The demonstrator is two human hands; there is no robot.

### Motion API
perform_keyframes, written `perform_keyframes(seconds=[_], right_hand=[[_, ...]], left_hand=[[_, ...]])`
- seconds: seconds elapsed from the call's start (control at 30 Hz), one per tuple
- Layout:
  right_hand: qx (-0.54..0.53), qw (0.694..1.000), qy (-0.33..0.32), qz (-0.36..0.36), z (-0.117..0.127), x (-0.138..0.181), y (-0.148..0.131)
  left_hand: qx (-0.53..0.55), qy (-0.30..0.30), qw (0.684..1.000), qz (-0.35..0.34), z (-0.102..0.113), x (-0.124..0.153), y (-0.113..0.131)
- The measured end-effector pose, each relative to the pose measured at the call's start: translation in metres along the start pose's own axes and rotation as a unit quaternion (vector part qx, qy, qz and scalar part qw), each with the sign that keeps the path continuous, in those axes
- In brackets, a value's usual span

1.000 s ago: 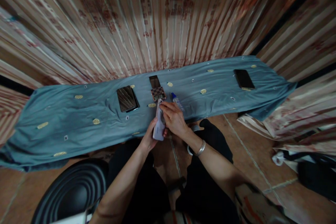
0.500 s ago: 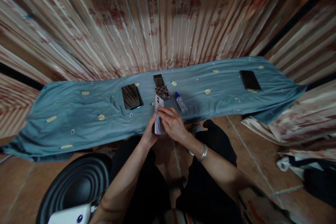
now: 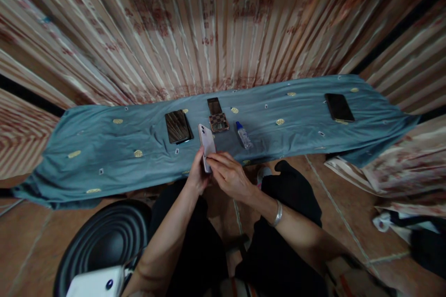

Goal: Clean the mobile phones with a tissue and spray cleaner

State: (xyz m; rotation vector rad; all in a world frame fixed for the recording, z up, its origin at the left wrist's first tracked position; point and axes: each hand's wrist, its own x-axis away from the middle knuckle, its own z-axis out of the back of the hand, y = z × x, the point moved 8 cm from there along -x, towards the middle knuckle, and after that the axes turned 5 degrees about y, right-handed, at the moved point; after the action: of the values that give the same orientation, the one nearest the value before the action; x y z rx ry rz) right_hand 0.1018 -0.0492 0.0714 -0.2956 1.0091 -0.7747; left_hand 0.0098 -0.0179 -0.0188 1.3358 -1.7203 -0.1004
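Note:
A pale smartphone (image 3: 206, 141), tilted with its back and camera lenses facing up, is gripped along its left side and lower end by my left hand (image 3: 198, 174). The fingers of my right hand (image 3: 230, 176) are pressed together against the lower back and right edge of this phone; anything between them is hidden. Beyond the phone lies a checkered flip phone (image 3: 219, 121), unfolded on the cloth. To its right, a clear bottle with a blue cap (image 3: 244, 135) rests on its side.
A teal patterned cloth (image 3: 139, 130) covers the long table. Dark tablet-like devices (image 3: 177, 126) are stacked on the left, and another dark device (image 3: 339, 107) lies far right. A black round stool (image 3: 104, 241) stands lower left, with a white device (image 3: 97, 283) on it. Curtains hang behind.
My right fingers have slid down from the middle of the phone's back to its lower right edge. The phone has turned slightly, its top leaning left. The view has shifted a little.

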Motion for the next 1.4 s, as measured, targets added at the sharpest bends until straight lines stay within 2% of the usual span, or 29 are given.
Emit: perform_keyframes(seconds=[0.27,0.43,0.87,1.03,1.17,1.4], right_hand=[[-0.032,0.999,0.020,0.002,0.006,0.001,-0.008],[-0.030,0.999,0.042,0.010,0.008,0.001,-0.007],[0.010,0.998,0.003,0.059,-0.009,0.006,-0.011],[0.027,0.997,0.020,0.066,-0.007,0.007,-0.012],[0.028,0.997,0.026,0.072,-0.008,0.008,-0.007],[0.041,0.998,-0.008,0.052,-0.014,0.012,0.013]], left_hand=[[-0.014,0.012,1.000,0.001,0.004,-0.004,0.002],[0.013,0.021,1.000,0.009,0.001,-0.004,0.001],[0.035,-0.002,0.999,-0.003,-0.002,0.001,0.006],[0.029,-0.011,0.999,-0.020,-0.004,0.002,0.011],[0.037,-0.006,0.999,-0.033,-0.004,0.005,0.017],[0.063,-0.009,0.995,-0.076,-0.002,0.009,0.035]])
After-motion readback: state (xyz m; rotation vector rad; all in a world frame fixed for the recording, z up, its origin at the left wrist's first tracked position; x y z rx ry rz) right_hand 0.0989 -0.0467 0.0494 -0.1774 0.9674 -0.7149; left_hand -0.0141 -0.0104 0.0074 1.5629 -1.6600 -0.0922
